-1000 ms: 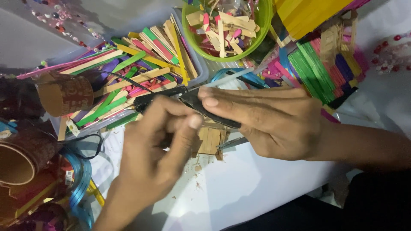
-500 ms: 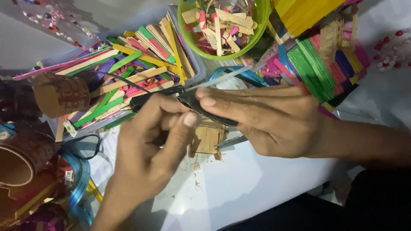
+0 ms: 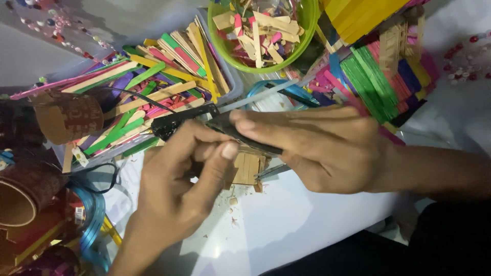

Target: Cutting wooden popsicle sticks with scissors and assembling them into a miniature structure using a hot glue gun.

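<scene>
My right hand (image 3: 327, 148) comes in from the right and grips a black glue gun (image 3: 179, 120) that lies across the middle of the view. A clear glue stick (image 3: 261, 94) juts from the gun toward the upper right. My left hand (image 3: 179, 189) comes up from below, with thumb and forefinger pinched on the gun's middle, right against my right thumb. Under both hands a small piece built of plain wooden sticks (image 3: 248, 168) rests on the white table (image 3: 286, 230), partly hidden by my fingers.
A clear tray of coloured craft sticks (image 3: 153, 92) stands at the upper left and a green bowl (image 3: 225, 48) of stick offcuts at the top. Stacks of green, pink and yellow sticks (image 3: 373, 71) lie at the upper right. Brown cardboard rolls (image 3: 66, 120) and blue ribbon (image 3: 92, 220) crowd the left edge.
Both hands stay together on the glue gun. My left fingers have shifted slightly along it, and the view has drifted a little.
</scene>
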